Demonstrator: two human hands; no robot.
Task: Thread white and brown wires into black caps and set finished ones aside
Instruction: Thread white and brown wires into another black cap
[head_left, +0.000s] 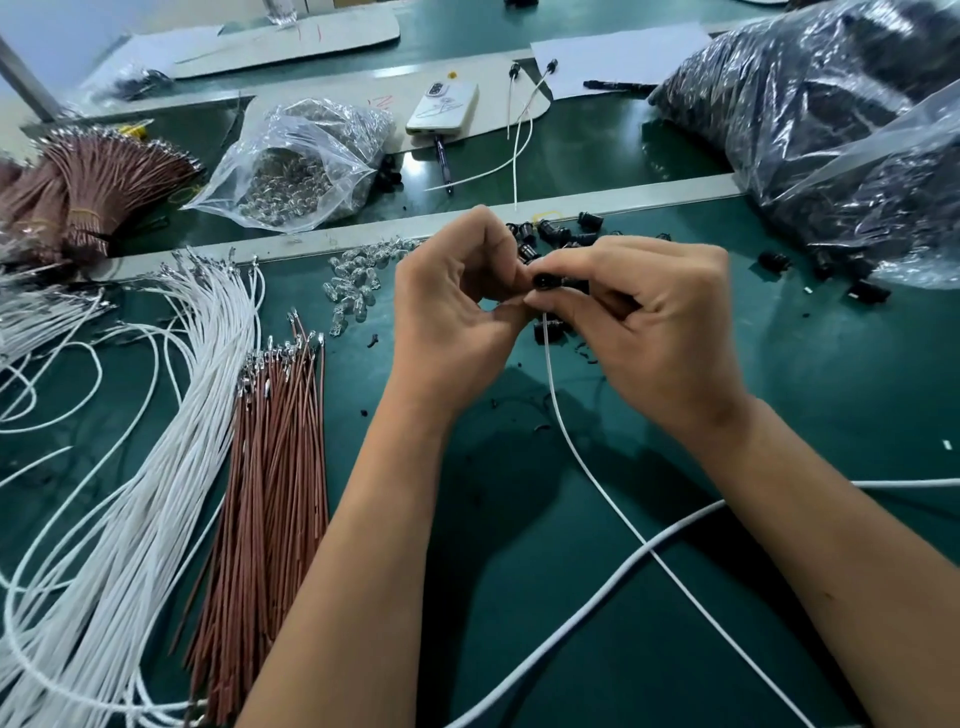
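Nearby, loose black caps (566, 231) crowd both hands (550, 306).

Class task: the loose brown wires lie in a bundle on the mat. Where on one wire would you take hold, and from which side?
Pinch one brown wire just below its metal terminal, at the far end where tips fan apart, coming from above on the bundle's right, away from the white wires.

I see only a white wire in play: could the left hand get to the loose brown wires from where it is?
Probably yes. The brown wires lie bare on the mat just outside the left hand, nothing between. But that hand is busy at the black cap with the right hand.
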